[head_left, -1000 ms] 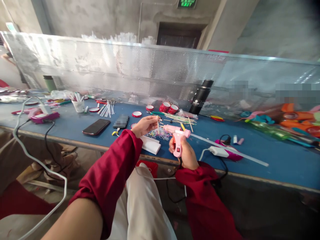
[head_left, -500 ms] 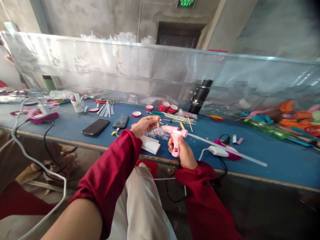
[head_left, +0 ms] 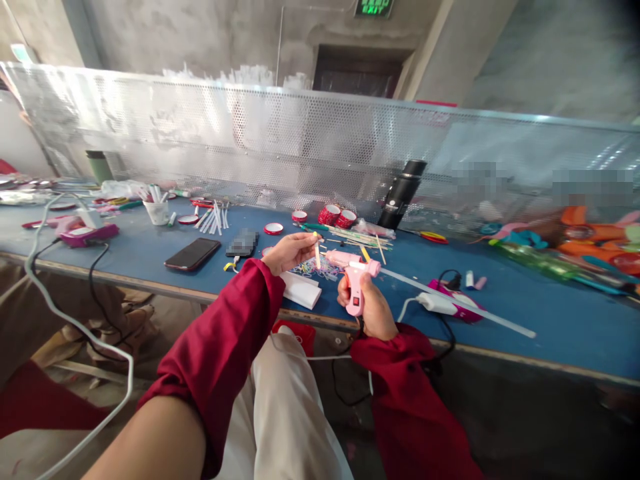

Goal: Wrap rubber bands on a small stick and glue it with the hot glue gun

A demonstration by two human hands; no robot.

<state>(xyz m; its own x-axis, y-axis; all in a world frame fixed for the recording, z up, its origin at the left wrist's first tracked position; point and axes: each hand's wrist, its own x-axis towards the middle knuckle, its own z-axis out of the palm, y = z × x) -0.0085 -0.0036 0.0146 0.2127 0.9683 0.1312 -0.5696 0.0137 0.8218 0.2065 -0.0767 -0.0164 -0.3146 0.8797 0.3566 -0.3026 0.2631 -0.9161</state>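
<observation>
Gluing step: left hand (head_left: 290, 251) fingers pinched a thin stick (head_left: 317, 254) mid-frame, right hand (head_left: 371, 308) clamped the pink glue gun (head_left: 353, 277); next needed nozzle meeting stick end.

The glue gun (head_left: 354, 280) has a glossy pink plastic body, the stick (head_left: 317, 254) looks like pale wood, the table (head_left: 550, 333) has a matt blue top, and the screen (head_left: 280, 143) behind is perforated shiny metal.

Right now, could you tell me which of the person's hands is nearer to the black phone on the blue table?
Left. The left hand holds a thin stick just right of the black phone; the right hand, gripping the pink glue gun, is farther right.
</observation>
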